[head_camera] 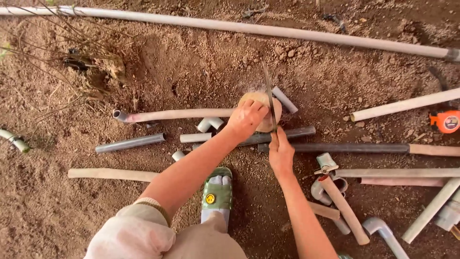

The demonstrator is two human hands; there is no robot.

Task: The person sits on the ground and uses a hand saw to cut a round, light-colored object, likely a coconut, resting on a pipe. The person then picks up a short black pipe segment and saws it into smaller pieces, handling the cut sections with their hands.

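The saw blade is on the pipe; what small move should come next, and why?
Probably a short, steady push stroke. The saw blade in the right hand lies across the pipe, which rests on a stone and is pinned by the left hand.

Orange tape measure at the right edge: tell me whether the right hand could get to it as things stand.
Probably not directly: the right hand grips a saw blade, and the tape measure lies far right across several pipes, beyond a dark pipe.

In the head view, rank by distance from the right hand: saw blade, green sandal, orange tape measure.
From the right hand:
1. Saw blade, held in it, running up and away.
2. Green sandal, below left on the foot.
3. Orange tape measure, at the far right edge.
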